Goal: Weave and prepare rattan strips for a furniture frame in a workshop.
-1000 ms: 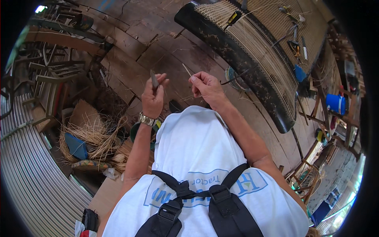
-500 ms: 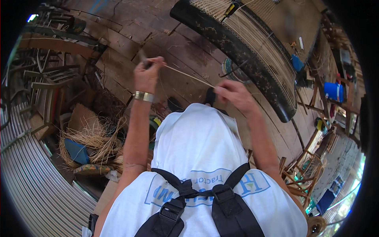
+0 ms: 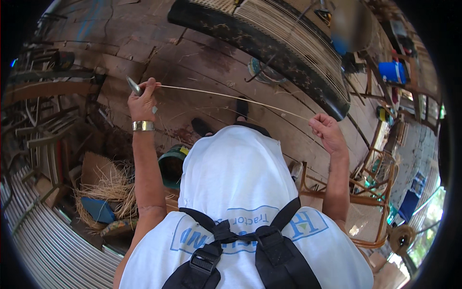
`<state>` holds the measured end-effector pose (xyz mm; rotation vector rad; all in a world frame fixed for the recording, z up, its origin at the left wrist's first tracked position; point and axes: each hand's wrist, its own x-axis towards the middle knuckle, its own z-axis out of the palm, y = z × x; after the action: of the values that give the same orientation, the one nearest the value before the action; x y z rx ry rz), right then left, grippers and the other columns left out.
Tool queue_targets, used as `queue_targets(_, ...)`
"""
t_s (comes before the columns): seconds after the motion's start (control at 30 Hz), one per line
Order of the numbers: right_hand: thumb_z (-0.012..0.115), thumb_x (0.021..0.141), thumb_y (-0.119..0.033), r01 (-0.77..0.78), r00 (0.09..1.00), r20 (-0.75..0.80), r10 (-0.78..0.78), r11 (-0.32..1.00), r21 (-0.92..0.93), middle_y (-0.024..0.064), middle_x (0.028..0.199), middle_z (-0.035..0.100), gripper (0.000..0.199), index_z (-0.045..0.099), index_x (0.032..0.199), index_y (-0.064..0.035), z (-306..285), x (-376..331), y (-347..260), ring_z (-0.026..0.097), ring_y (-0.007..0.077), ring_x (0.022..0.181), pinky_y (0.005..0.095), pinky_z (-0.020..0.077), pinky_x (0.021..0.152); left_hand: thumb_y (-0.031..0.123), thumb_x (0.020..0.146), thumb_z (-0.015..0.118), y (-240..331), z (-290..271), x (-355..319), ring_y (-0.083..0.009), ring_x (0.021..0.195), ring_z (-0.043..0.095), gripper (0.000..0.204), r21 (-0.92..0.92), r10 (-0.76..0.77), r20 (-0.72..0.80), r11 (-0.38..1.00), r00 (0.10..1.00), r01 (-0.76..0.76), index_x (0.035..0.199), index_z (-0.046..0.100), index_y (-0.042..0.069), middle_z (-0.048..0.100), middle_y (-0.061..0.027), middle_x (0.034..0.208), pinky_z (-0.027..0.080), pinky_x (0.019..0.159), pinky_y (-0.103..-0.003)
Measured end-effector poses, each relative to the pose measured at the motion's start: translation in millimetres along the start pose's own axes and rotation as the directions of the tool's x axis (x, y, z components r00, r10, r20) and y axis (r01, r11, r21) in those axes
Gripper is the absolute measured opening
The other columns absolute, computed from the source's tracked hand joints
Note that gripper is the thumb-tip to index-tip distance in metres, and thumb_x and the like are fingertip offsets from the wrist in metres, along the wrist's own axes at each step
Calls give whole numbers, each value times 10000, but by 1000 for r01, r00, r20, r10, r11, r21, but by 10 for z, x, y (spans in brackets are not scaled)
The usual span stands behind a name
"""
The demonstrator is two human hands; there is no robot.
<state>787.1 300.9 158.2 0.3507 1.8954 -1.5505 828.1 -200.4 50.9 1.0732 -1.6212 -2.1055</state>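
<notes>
A pale, thin cane strand [image 3: 231, 96] is stretched nearly straight between my two hands, in front of my body and above the floor. My left hand [image 3: 143, 102], with a metal watch band at its wrist, is closed on the strand's left end. A short, shiny blade-like metal tool [image 3: 133, 85] also sticks out of that hand; its handle is hidden. Over at the right, my right hand [image 3: 331, 134] pinches the strand near its other end. Beyond the strand lies a long dark frame [image 3: 269, 50] strung with many parallel strands [image 3: 288, 29].
A green bucket [image 3: 168, 168] stands by my left forearm, beside a heap of loose cane strips [image 3: 115, 180]. Wooden chair parts [image 3: 50, 89] crowd the left. To the right are a blue bucket [image 3: 392, 72] and a cane-seated chair [image 3: 370, 212]. Corrugated metal [image 3: 48, 226] lies lower left.
My hands have spread apart, the left moving left and the right moving right. A longer stretch of strand now spans between them. The view has shifted, so the dark frame appears farther left.
</notes>
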Motion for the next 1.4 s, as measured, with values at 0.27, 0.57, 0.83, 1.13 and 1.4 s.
queue_targets(0.27, 686, 875, -182, 140, 990, -8, -143, 977, -161, -44, 772, 604, 121, 666, 908, -68, -232, -118, 300, 521, 44, 689, 214, 423, 612, 233, 908, 683, -87, 78, 42, -13, 449, 378, 186, 9, -5, 93, 1000, 996, 5, 941, 646, 53, 712, -83, 845, 263, 415, -197)
queue_targets(0.57, 728, 792, -353, -339, 937, -323, 135, 588, -734, 105, 866, 691, 342, 696, 934, -43, -1806, -873, 1503, 653, 255, 852, 357, 503, 762, 275, 891, 705, 96, -546, 735, -42, 527, 468, 211, 185, 185, -11, 966, 983, -180, 877, 616, 84, 695, -34, 805, 340, 471, -225)
queue_targets(0.83, 642, 876, -328, 195, 963, -43, -266, 796, -573, 156, 1062, 643, 437, 601, 1187, -24, -265, 334, 668, 637, 295, 975, 380, 503, 859, 92, 899, 664, 98, 889, -209, -109, 754, 620, 72, 344, 260, 390, 848, 883, -402, 843, 629, 64, 682, -44, 843, 496, 697, -257)
queue_targets(1.13, 624, 907, -180, 186, 959, 239, -154, 975, -119, 118, 876, 679, 250, 624, 1079, 1, 900, 1070, -432, 647, 181, 770, 299, 505, 709, 143, 868, 723, -227, 2048, -842, -50, 681, 521, 146, 353, -37, 553, 915, 832, -193, 861, 630, 30, 631, 14, 731, 447, 619, -235)
queue_targets(1.4, 634, 879, -99, 467, 861, 307, -405, 869, -163, 107, 850, 663, 141, 648, 970, 8, 1052, 1534, -606, 629, 146, 753, 292, 499, 689, 120, 872, 716, 77, 1902, -131, -93, 751, 626, 142, 218, -25, 549, 969, 835, -115, 864, 622, 15, 676, -38, 782, 500, 686, -242)
